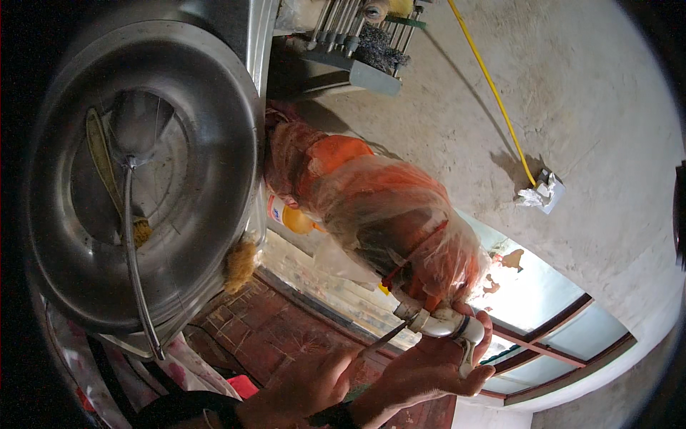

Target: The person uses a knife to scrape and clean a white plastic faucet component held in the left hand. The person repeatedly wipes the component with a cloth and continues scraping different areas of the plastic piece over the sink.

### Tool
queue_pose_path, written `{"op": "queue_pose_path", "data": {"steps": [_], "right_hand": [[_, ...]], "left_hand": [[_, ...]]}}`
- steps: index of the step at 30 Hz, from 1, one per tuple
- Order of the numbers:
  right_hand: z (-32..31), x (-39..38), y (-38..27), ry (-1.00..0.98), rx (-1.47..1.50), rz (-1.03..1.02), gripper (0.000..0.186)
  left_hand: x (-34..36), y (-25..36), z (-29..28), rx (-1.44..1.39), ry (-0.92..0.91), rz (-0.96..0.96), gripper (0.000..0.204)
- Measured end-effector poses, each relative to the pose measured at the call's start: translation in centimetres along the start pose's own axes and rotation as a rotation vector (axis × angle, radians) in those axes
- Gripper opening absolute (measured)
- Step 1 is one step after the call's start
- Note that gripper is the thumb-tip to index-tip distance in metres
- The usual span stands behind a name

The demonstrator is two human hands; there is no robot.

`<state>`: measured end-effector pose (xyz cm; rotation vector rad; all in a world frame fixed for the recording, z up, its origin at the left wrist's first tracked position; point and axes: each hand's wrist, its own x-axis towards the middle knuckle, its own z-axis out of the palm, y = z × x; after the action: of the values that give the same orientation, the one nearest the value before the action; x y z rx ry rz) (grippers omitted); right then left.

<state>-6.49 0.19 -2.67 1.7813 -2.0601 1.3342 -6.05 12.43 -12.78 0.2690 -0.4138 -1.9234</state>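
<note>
A white plastic tap (446, 327) with a small lever handle sticks out of a pipe bundled in clear and red plastic bags (386, 207). My right hand (421, 368) is closed around the tap from below, its fingers curled behind the spout and lever. My left hand (325, 379), beside it, grips a thin dark pointed tool (386, 338). The tool's tip meets the tap near its joint with the pipe. Whether it is a knife or a screwdriver I cannot tell, as its handle is hidden in my fist.
On the left, a large steel basin (53, 214) holds a metal ladle (130, 236) and a long-handled brush (103, 157). A brown scrubber (241, 266) sits by its rim. An orange bottle (296, 219) stands behind the bags. A rack (375, 75), yellow cable (493, 93) and window (550, 300) lie beyond.
</note>
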Motion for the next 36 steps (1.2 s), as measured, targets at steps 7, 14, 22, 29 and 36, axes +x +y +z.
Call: {"op": "queue_pose_path", "data": {"steps": [7,14,22,29,36], "right_hand": [[-1.6,0.7,0.6,-0.104,0.025,0.038,0.087],[-0.4,-0.1,0.1,0.011,-0.039,0.039,0.081],[-0.4,-0.8,0.2,0.026,-0.079,0.008,0.072],[-1.2,-1.4,0.7,-0.012,-0.06,0.01,0.074],[-0.9,-1.9,0.6,0.063,-0.051,0.011,0.08]], "left_hand": [[2.8,2.9,-1.1,0.189,0.032,0.061,0.045],[0.8,-0.4,-0.1,0.286,0.201,0.21,0.044],[0.5,3.1,-1.9,0.191,0.205,-0.029,0.018],[0.4,6.6,-2.7,-0.009,0.062,-0.22,0.017],[1.7,9.2,-4.1,0.185,-0.003,-0.193,0.015]]}}
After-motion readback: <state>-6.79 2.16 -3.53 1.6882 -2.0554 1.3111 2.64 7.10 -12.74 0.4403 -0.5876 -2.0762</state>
